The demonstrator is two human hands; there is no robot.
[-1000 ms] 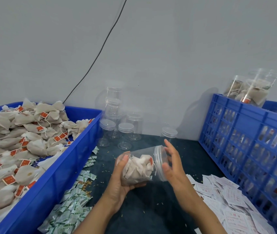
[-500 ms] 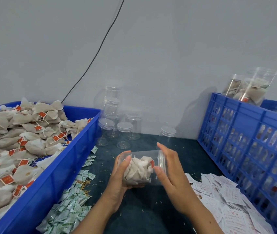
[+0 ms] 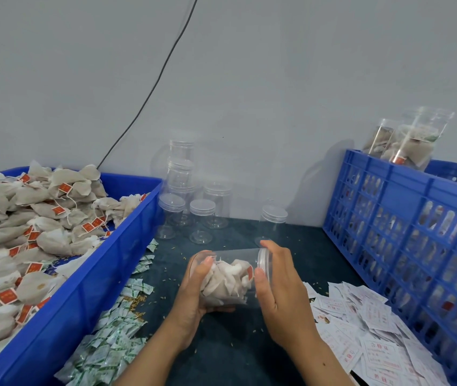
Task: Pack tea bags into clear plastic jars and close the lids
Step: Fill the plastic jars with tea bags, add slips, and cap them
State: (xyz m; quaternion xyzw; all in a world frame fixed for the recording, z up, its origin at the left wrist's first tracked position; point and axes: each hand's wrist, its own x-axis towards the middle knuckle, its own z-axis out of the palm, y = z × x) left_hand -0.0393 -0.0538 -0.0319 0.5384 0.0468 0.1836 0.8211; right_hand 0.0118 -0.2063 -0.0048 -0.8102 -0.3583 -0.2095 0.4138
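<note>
Both hands grip one sideways jar (image 3: 230, 277), left hand (image 3: 194, 296) underneath, right hand (image 3: 280, 296) on possibly seated lid (image 3: 264, 263)

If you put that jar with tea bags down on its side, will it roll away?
Probably a little. The jar is round and smooth, held sideways by the left hand and right hand, so it could roll. It likely feels light, since the tea bags inside look soft and crumpled.

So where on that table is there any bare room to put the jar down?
Bare dark table shows between the empty jars at the wall and the hands, and under the wrists. The green sachets crowd the left, the white slips the right.
</note>
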